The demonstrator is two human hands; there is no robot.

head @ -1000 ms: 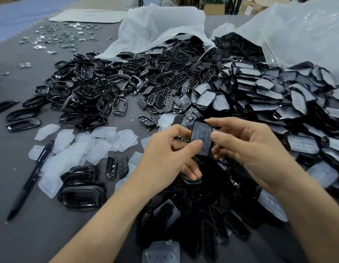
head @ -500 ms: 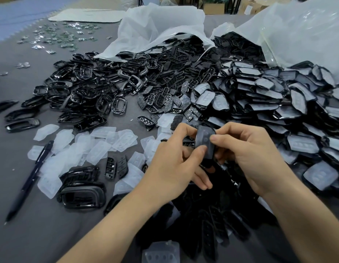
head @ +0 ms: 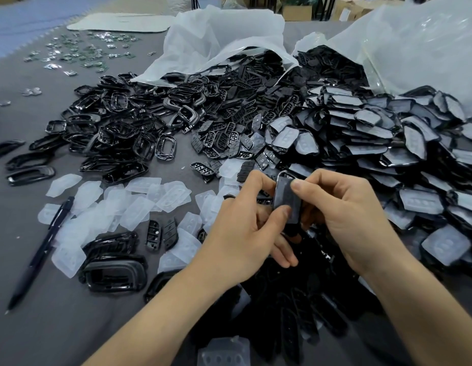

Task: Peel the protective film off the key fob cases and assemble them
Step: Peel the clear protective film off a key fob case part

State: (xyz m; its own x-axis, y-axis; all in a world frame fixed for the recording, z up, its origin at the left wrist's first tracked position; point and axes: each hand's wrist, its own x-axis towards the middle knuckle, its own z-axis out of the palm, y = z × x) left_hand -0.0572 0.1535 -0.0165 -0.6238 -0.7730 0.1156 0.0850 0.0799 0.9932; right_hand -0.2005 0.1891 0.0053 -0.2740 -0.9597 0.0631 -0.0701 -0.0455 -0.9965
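Note:
A black key fob case (head: 286, 199) stands upright between both my hands above the table's middle. My left hand (head: 245, 233) grips it, thumb pressed on its lower face. My right hand (head: 346, 220) pinches its upper right edge with the forefinger curled over the top. Whether film still covers it I cannot tell. Film-covered case halves (head: 388, 143) pile up at the right. Peeled translucent films (head: 129, 204) lie scattered at the left.
Black frames (head: 110, 133) and button pads (head: 229, 136) heap at the middle back, spilling from white plastic bags (head: 224, 40). A dark pen (head: 42, 249) lies at the left. Two assembled-looking frames (head: 113, 270) sit near my left forearm. Small metal parts (head: 79, 51) dot the far left.
Both hands drew closer together around the case and turned it more upright. My right fingers curled over its top edge.

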